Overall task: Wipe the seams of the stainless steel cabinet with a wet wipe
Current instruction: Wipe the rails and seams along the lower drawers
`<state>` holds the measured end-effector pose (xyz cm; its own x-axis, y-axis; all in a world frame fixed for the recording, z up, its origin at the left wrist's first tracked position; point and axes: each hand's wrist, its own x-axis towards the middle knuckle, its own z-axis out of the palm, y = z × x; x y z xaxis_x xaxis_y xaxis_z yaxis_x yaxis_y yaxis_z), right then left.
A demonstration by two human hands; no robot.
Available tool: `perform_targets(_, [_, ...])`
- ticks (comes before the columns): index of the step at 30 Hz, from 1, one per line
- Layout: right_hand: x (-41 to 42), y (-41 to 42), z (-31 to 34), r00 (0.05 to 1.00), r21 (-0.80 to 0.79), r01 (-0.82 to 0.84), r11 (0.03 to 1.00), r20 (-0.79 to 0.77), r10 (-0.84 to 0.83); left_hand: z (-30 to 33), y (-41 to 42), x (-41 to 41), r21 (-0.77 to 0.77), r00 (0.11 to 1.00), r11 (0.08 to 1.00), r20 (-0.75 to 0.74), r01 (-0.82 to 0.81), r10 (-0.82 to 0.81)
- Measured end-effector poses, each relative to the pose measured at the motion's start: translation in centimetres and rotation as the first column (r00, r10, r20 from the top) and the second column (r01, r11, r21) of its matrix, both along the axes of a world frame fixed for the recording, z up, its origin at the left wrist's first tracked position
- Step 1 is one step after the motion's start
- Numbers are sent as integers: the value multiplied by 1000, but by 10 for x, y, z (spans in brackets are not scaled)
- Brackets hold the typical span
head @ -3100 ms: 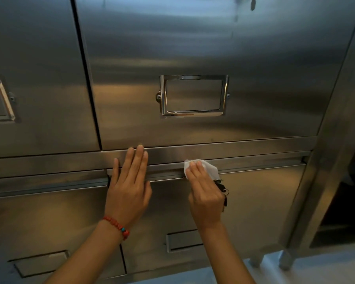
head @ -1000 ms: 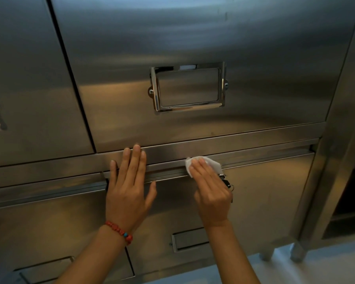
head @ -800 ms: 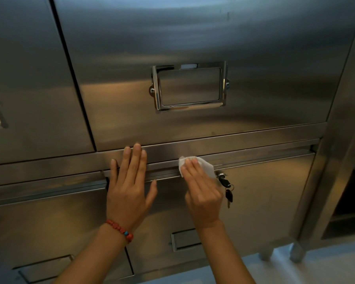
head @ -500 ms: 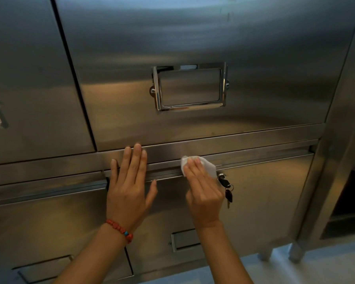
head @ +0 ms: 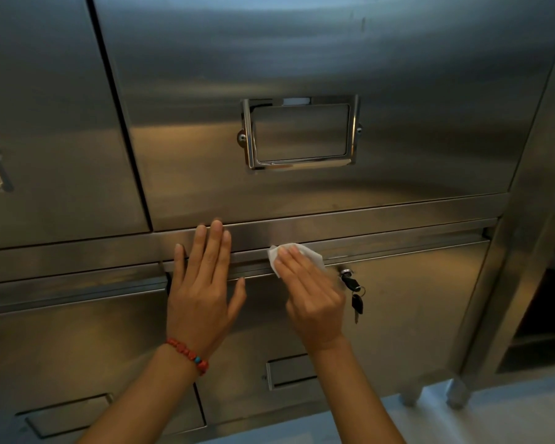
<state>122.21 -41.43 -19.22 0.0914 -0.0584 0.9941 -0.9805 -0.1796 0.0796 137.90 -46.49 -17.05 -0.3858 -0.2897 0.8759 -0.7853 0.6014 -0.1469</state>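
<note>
The right hand [head: 311,299] presses a white wet wipe [head: 293,256] onto the stainless steel cabinet [head: 302,59] seam; the left hand [head: 202,293] lies flat beside the wipe.

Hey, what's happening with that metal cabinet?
A person is cleaning it. Their right hand presses a white wet wipe onto the horizontal seam above a lower door of the steel cabinet, just left of the keys hanging in the lock. The left hand, wearing a red bracelet, rests flat on the same seam.
</note>
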Motion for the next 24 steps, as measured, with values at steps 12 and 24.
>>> perform_targets(12, [1, 2, 0, 999, -32, 22, 999, 39, -21, 0, 0, -2, 9, 1000, 1000, -26, -1, 2])
perform_targets(24, [1, 1, 2, 1000, -20, 7, 1000, 4, -7, -2, -2, -1, -22, 1000, 1000, -13, -15, 15])
